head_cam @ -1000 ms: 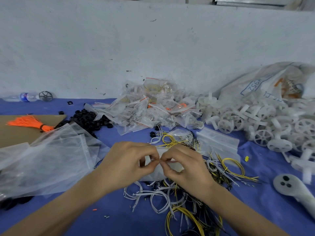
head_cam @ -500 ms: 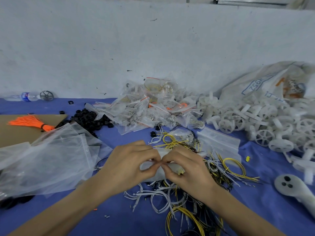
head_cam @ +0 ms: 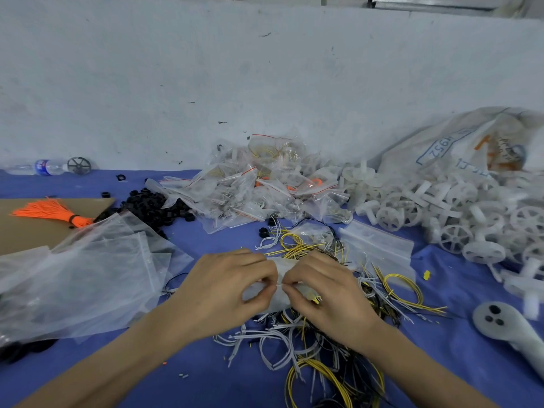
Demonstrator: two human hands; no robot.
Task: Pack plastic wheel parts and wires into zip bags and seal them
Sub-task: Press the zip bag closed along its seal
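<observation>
**Both hands pinch one small zip bag above the wire heap**

The left hand (head_cam: 226, 293) and the right hand (head_cam: 321, 293) meet at the middle of the blue table (head_cam: 206, 378), thumbs and forefingers almost touching each other. Each is pinched on the near edge of a small clear zip bag (head_cam: 281, 301), which lies between and partly under the two hands; a bit of yellow shows inside it by the right thumb. Whether its strip is closed cannot be told.

The bag sits on top of the loose wires (head_cam: 294, 348), white, yellow and black loops spreading under the right wrist and out to the right. Beyond the hands, against the wall, lies the pile of filled bags (head_cam: 259, 189) with red strips. The white plastic wheels (head_cam: 441, 213) are heaped at far right, spilling from a printed sack (head_cam: 459, 148), well apart from the hands. A flat stack of empty zip bags (head_cam: 376, 245) lies just beyond the right hand, and larger clear bags (head_cam: 82, 275) lie to the left of the left hand. Small black parts (head_cam: 153, 201) and an orange tassel (head_cam: 56, 213) lie at far left.
</observation>
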